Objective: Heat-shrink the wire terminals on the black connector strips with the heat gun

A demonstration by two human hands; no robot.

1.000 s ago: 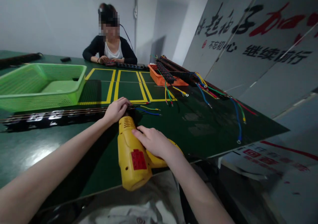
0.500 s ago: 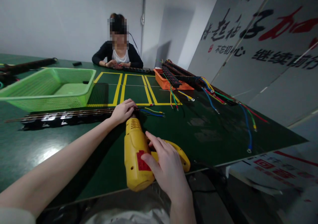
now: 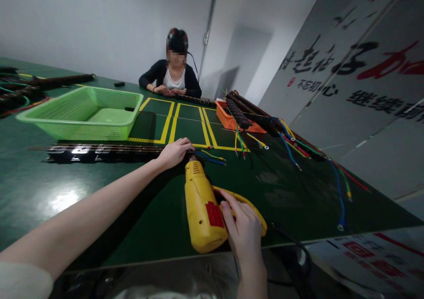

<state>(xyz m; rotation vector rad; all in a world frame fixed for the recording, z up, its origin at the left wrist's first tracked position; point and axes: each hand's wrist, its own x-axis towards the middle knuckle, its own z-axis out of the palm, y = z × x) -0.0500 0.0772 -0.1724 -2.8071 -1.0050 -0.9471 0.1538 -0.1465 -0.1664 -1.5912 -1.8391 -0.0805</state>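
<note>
A yellow electric screwdriver (image 3: 202,205) with a red label lies on the green table (image 3: 59,193), its tip pointing at the end of a long black terminal strip (image 3: 99,152). My right hand (image 3: 244,232) wraps round the tool's handle near the table's front edge. My left hand (image 3: 175,152) rests closed on the right end of the strip, pressing it to the table. Short yellow and blue wires (image 3: 212,157) stick out just right of that hand.
A green plastic basket (image 3: 84,118) stands behind the strip at the left. Yellow tape squares (image 3: 172,122) mark the table's middle. An orange tray (image 3: 232,118) with black strips and coloured wires (image 3: 298,149) lies at the right. A person (image 3: 172,76) sits at the far side.
My right hand slid from the top of the yellow tool back to its handle and closed round it. The view swung left. My left hand stayed on the strip's end.
</note>
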